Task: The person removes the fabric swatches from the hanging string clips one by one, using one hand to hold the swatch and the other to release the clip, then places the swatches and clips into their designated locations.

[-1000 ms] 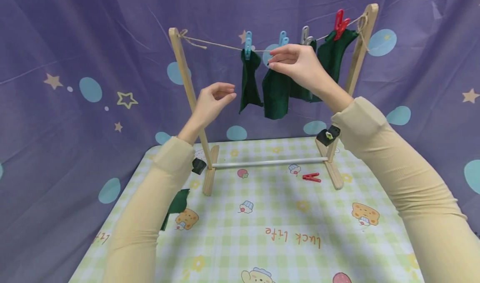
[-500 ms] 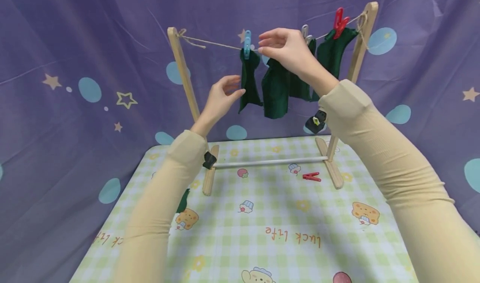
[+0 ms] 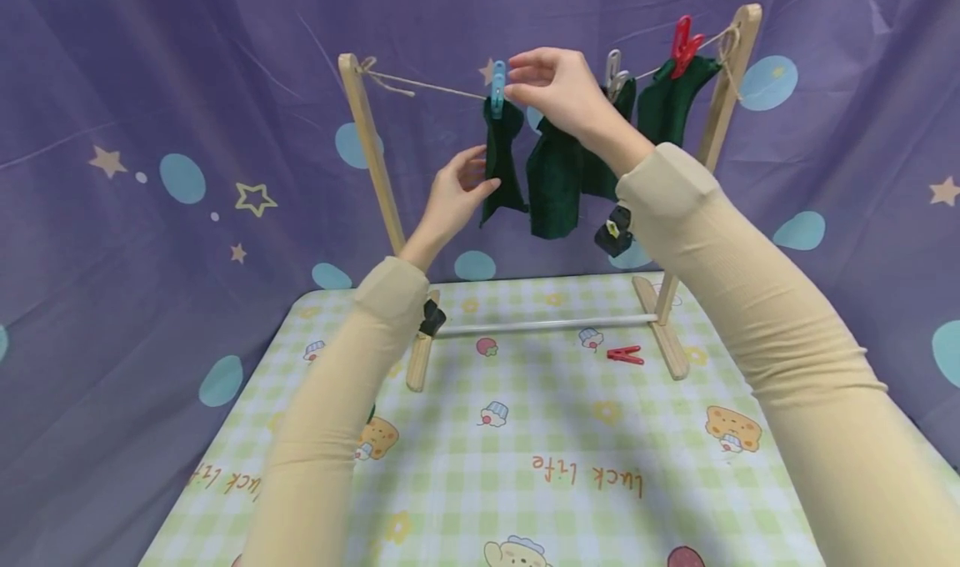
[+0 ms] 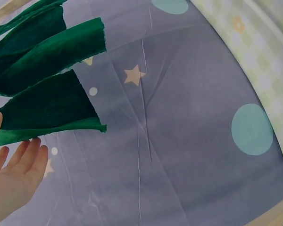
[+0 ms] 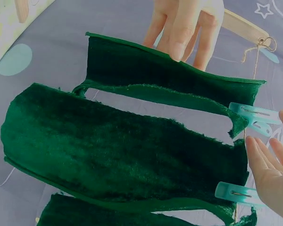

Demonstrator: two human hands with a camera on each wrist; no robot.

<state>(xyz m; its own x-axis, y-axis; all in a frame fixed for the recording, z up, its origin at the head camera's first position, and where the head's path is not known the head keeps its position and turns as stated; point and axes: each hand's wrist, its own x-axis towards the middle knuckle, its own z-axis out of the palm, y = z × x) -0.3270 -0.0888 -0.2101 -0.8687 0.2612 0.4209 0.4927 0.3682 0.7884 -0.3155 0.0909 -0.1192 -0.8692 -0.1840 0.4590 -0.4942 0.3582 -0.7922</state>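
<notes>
A narrow green cloth (image 3: pixel 502 154) hangs from the line by a light-blue clothespin (image 3: pixel 498 90). My left hand (image 3: pixel 459 190) is at this cloth's left edge, thumb and fingers spread apart on either side of it. My right hand (image 3: pixel 558 87) is raised beside the clothespin, thumb and fingertips parted close to its handle end; the right wrist view shows the clothespin (image 5: pixel 254 113) still biting the cloth. A wider green cloth (image 3: pixel 553 185) hangs to the right. Its blue clothespin (image 5: pixel 238 193) is hidden behind my right hand in the head view.
The line runs between two wooden posts (image 3: pixel 369 137) joined by a white rod (image 3: pixel 547 325). Further right, a grey clothespin (image 3: pixel 615 77) and a red clothespin (image 3: pixel 684 48) hold more green cloth. Another red clothespin (image 3: pixel 626 355) lies on the checked tablecloth (image 3: pixel 450 484).
My right hand has moved left along the line, from the second blue clothespin to the leftmost one. My left hand has risen and moved right to the narrow cloth's edge.
</notes>
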